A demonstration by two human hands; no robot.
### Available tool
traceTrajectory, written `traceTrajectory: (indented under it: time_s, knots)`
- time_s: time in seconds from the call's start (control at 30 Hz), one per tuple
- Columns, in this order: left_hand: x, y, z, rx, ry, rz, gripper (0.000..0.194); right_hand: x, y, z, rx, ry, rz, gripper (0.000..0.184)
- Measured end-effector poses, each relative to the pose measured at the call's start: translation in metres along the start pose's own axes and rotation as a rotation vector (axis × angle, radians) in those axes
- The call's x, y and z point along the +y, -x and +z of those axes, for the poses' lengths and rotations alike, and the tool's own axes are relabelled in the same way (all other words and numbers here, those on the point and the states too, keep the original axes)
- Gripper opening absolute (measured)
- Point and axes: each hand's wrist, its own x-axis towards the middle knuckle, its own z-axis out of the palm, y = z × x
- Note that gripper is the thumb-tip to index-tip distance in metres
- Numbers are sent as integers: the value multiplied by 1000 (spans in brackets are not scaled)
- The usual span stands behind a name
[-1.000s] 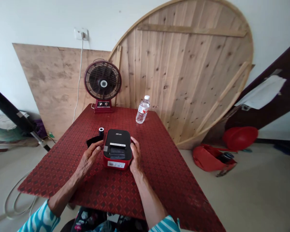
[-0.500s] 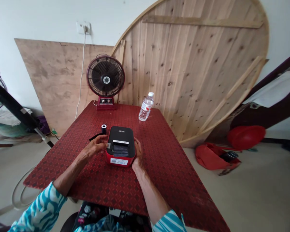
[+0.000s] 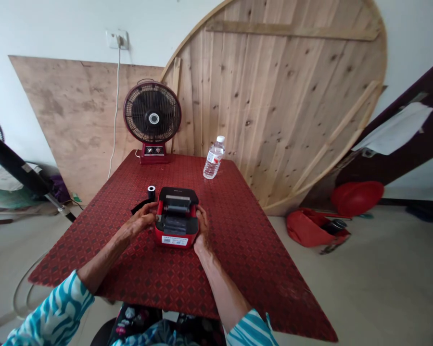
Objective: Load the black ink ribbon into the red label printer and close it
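Sleeves point(image 3: 54, 307): patterned turquoise and white, coming in from the bottom edge, with bare forearms over a red, diamond-patterned tabletop point(image 3: 241, 269).
Hands: left hand point(image 3: 143, 218) and right hand point(image 3: 202, 228) flank a red-and-black machine point(image 3: 175, 241). The right lies along its right side, fingers extended rather than fisted. The left has bent fingers touching the left side near the front; whether they pinch anything, I cannot tell.
Machine: a small box with a white sticker on its red front, on the tabletop between the hands.
Lid point(image 3: 178, 192): black, stands away from the front part, exposing a pale bar and dark inner parts. Opening looks done; closing is not. Whether anything is loaded inside is too small to tell.
Roll point(image 3: 151, 193): dark-sided, white-ended, upright on the tabletop just beyond the left hand, outside the machine, so apparently not in use. A dark strip point(image 3: 139, 207) lies beside it; whether they join is unclear.
Bottle point(image 3: 212, 161): clear plastic, white cap, farther back, well apart from the machine.
Fan point(image 3: 152, 117): maroon, at the tabletop's far left corner.
Boards: a large round wooden board point(image 3: 270, 105) and a plain flat board point(image 3: 72, 108) lean against the wall.
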Motion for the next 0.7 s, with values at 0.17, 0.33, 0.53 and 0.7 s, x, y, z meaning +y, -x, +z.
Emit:
traceTrajectory:
  time_s: [0.17, 0.33, 0.53, 0.7]
  knots:
    - [-2, -2, -2, -6, 15, -8, 63, 2, -2, -2, -5, -22, 7, 50]
    - [2, -3, -6, 11, -52, 30, 63, 2, -2, -3, -11, 3, -8, 51]
    - [28, -1, -3, 42, -450, 350, 39, 2, -2, -2, -19, 26, -3, 49]
    - [55, -32, 26, -158, -1147, 514, 33, 4, -5, -3, -23, 21, -17, 48]
